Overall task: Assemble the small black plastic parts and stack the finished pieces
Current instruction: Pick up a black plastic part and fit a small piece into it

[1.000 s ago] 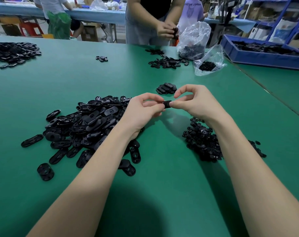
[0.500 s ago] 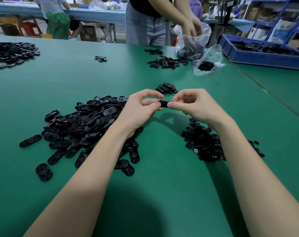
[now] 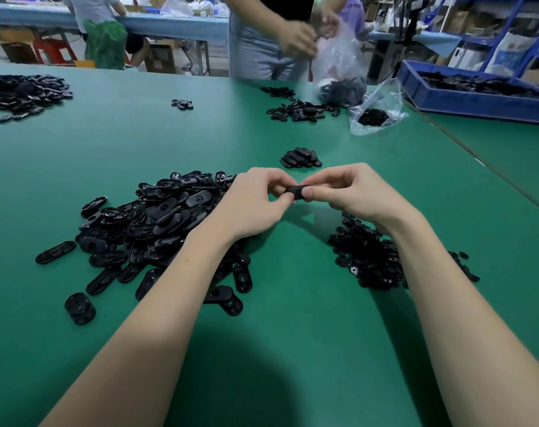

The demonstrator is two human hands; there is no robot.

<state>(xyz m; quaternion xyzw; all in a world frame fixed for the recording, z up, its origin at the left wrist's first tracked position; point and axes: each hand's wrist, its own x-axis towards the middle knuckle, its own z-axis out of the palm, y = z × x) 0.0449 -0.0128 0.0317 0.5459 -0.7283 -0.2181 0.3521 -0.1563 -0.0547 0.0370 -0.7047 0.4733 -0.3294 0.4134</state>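
Mid-assembly, by the look of it: one small black part (image 3: 296,192) pinched from both ends above the green bench (image 3: 292,318), clear of its surface; left hand (image 3: 252,202) gripping the left end with thumb and curled fingers, right hand (image 3: 351,192) gripping the right end, thumb tip pressed on the near edge; impossible to tell from here whether the held piece is one part or two already mated, fingers hiding the join.

Flanked by supplies: a big heap of oval shells (image 3: 157,223) on the left, partly under the left forearm; a smaller heap of little round inserts (image 3: 366,257) on the right, near the right wrist; just beyond the hands, a short stack of finished pieces (image 3: 300,158) lying well apart from both heaps.

Likely next, as a judgement only: a firm squeeze to seat the insert fully, then a short reach forward to lay the piece on that far stack, squared to the ones beneath so nothing slides off; afterwards, one fresh shell from the left heap and one insert from the right.
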